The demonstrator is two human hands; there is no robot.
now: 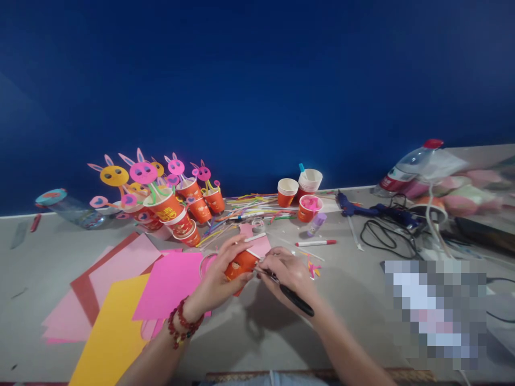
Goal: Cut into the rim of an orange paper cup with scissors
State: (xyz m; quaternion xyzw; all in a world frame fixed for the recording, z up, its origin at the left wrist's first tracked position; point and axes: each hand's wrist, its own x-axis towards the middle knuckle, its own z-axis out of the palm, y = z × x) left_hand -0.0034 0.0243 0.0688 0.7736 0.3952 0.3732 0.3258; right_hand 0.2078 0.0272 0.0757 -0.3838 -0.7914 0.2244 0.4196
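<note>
Orange paper cup sits tilted in the left hand, fingers curled round it, over the middle of the grey table, whose surface shows between the forearms and along the right one, while coloured sheets crowd the left wrist and pens and straws the far side. White rim toward the right hand, whose fingers grip a black-handled tool against it, the cup bears pale print too small to read; the bottle's red label is illegible too.
</note>
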